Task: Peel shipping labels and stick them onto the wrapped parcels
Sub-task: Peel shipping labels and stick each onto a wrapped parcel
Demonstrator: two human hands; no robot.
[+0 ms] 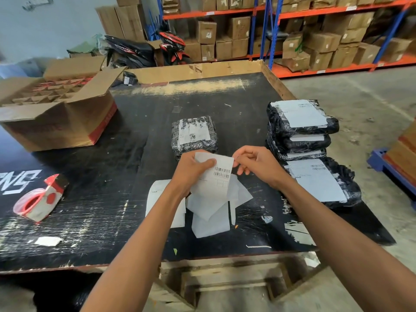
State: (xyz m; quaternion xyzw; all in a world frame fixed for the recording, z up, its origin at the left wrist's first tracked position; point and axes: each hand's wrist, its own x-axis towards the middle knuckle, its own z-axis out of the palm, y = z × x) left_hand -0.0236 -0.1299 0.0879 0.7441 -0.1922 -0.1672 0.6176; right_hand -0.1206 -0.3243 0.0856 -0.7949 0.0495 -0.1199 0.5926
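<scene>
My left hand point(191, 171) holds a white shipping label point(219, 176) with barcodes, thumb pressed on its face. My right hand point(254, 164) pinches the label's upper right corner. Below them lie loose white backing sheets point(213, 212) on the black table point(139, 136). A black wrapped parcel point(194, 134) sits just beyond my hands, with a white label showing on its top. A stack of labelled black parcels point(299, 129) stands at the right, and another labelled parcel point(324, 183) lies in front of it.
A red and white tape dispenser point(40, 198) lies at the left. An open cardboard box point(51, 109) with dividers occupies the far left. Shelves of cartons point(292, 34) and a parked motorbike point(144, 49) stand behind. A blue pallet point(387, 167) is on the floor at the right.
</scene>
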